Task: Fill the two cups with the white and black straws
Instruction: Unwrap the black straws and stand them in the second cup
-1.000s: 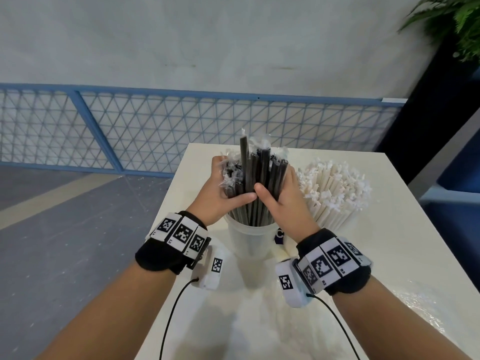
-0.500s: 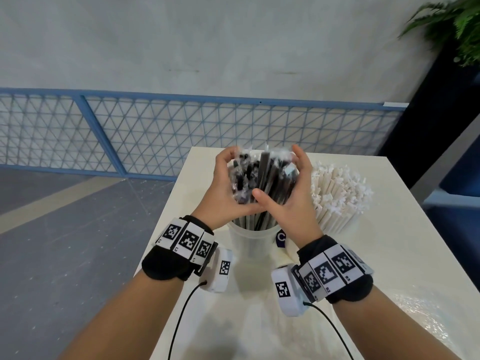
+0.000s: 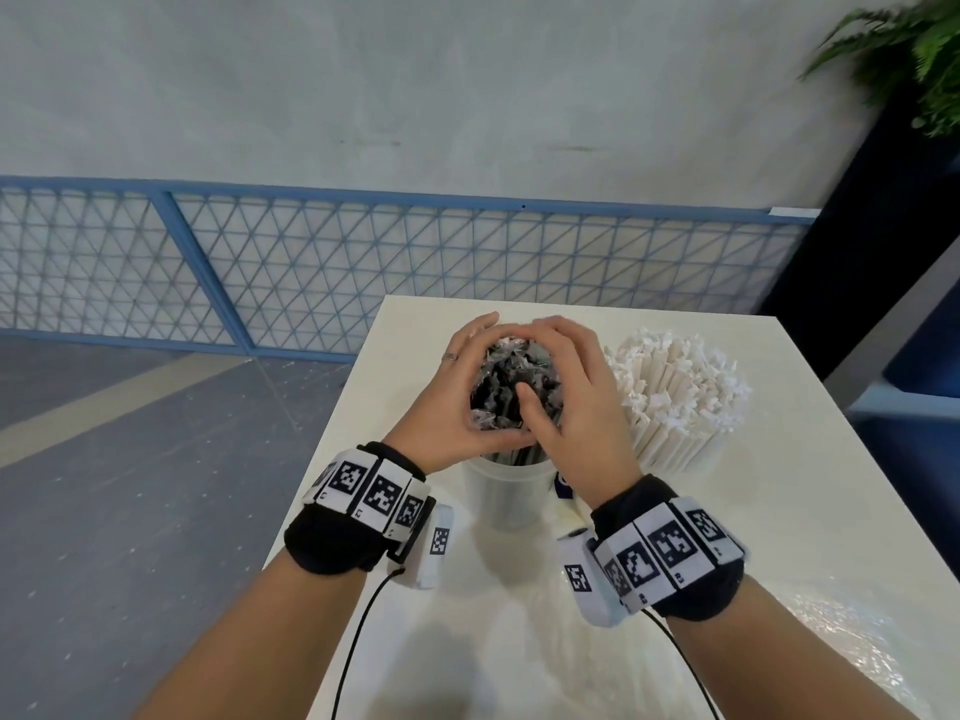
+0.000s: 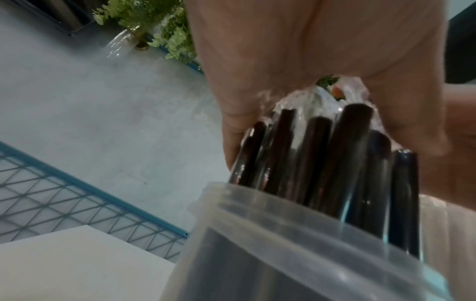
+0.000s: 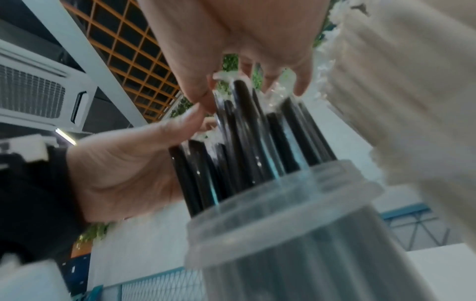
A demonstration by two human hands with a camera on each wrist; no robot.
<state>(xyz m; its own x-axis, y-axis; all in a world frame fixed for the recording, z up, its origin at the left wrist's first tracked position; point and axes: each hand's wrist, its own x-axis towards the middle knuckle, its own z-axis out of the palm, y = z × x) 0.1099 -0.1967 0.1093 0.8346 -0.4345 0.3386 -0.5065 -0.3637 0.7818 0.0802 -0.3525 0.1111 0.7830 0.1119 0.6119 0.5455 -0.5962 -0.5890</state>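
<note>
A bundle of black straws (image 3: 506, 387) in clear wrappers stands in a translucent cup (image 3: 506, 491) at the middle of the white table (image 3: 519, 641). My left hand (image 3: 452, 392) and right hand (image 3: 576, 392) are cupped round the straws' tops from either side, fingers curled over them. The left wrist view shows the left hand (image 4: 283, 61) over the straw tips (image 4: 316, 158) above the cup rim (image 4: 283, 213). The right wrist view shows the right hand (image 5: 244, 40) on the black straws (image 5: 244, 142). White straws (image 3: 675, 397) fill a second cup (image 3: 714, 452) just to the right.
Crumpled clear plastic wrap (image 3: 841, 646) lies at the table's near right. A blue mesh fence (image 3: 363, 267) runs behind the table, with a plant (image 3: 924, 54) on a dark stand at the far right. The table's left edge drops to grey floor (image 3: 130, 485).
Both hands moved from the bundle's sides up over its tops and closed in. The black straws sank lower in the cup, and the one that stuck out is level now.
</note>
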